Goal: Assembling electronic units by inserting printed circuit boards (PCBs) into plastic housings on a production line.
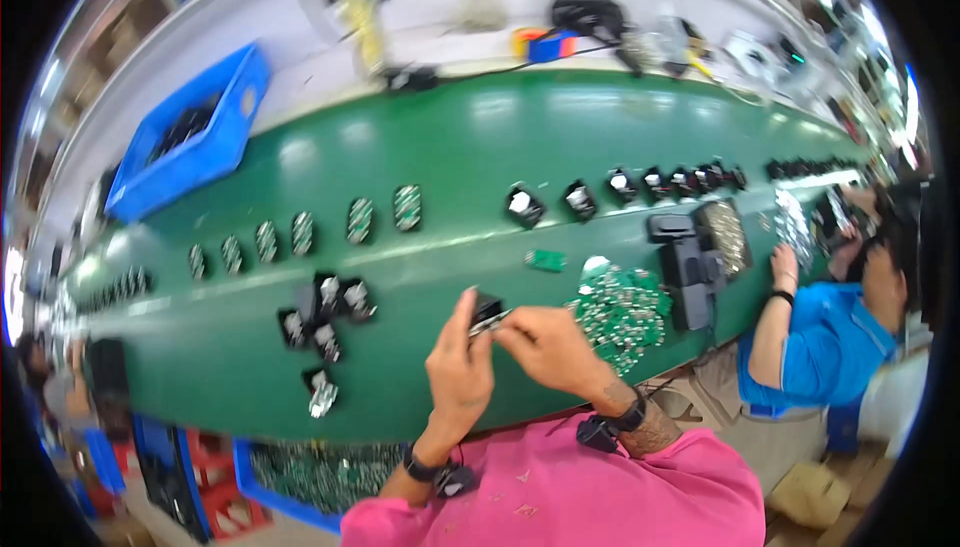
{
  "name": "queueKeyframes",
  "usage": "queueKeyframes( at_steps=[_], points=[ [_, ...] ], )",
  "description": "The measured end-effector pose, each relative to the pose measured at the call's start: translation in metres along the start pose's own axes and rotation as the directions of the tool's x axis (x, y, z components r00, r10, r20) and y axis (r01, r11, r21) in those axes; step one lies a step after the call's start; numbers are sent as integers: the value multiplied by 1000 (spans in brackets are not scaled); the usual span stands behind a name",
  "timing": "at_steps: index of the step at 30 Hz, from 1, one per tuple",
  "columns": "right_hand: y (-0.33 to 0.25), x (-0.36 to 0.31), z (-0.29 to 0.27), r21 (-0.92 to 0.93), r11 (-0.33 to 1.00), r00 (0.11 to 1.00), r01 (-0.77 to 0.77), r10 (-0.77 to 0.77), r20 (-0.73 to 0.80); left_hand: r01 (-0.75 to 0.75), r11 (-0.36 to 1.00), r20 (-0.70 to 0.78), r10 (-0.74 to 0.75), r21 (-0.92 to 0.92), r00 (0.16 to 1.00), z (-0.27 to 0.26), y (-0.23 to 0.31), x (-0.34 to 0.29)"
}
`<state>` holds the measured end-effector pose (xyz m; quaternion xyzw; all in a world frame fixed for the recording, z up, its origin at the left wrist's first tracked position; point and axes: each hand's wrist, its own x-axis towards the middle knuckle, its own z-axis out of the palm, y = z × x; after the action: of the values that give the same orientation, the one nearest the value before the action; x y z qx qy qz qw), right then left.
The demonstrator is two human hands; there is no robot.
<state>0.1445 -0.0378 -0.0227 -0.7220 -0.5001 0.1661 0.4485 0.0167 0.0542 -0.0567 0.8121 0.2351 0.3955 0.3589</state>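
Above the near edge of the green bench, my left hand point(460, 372) grips a small black plastic housing point(487, 307) with a shiny silver part along its lower side. My right hand point(550, 345) meets it from the right, thumb and finger pinched on the housing's edge; whether a smaller piece sits between them cannot be made out. A heap of small green circuit boards point(622, 319) lies beside my right hand, with one separate board point(546, 260) beyond it. Left of my hands are several loose black housings point(326, 297) with silver parts.
Housings with green boards point(360, 219) and black units point(579, 201) form a row across the bench. A black device point(686, 272) stands beside a tray of gold-coloured parts point(738, 265). Blue bins stand at back left point(235, 132) and below the bench point(245, 477). A co-worker point(830, 332) sits right.
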Motion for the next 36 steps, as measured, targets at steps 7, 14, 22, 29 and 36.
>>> queueKeyframes(
  at_steps=[7, 14, 22, 29, 36],
  points=[
    [12, -10, 19, 381, 890, 959, -249, 282, -32, 562, 551, 261, -531, -617, 806, -14, -2, -5],
    [23, -5, 11, 433, 864, 964, -256, 260, 52, 551, 536, 338, -447, -640, 828, -11, -5, 7],
    [28, 1, -1, 446, 894, 998, 43, -16, -64, 493, 655, 357, -343, -573, 869, -10, -12, 5],
    [-1, 10, -14, 267, 959, 980, -101, 49, 192, 323, 876, 230, -252, -359, 940, -5, -20, -4],
    [-6, -12, 17, 319, 923, 977, -215, 202, 76, 85, 971, -60, -101, -225, 993, -3, -18, -4]
  ],
)
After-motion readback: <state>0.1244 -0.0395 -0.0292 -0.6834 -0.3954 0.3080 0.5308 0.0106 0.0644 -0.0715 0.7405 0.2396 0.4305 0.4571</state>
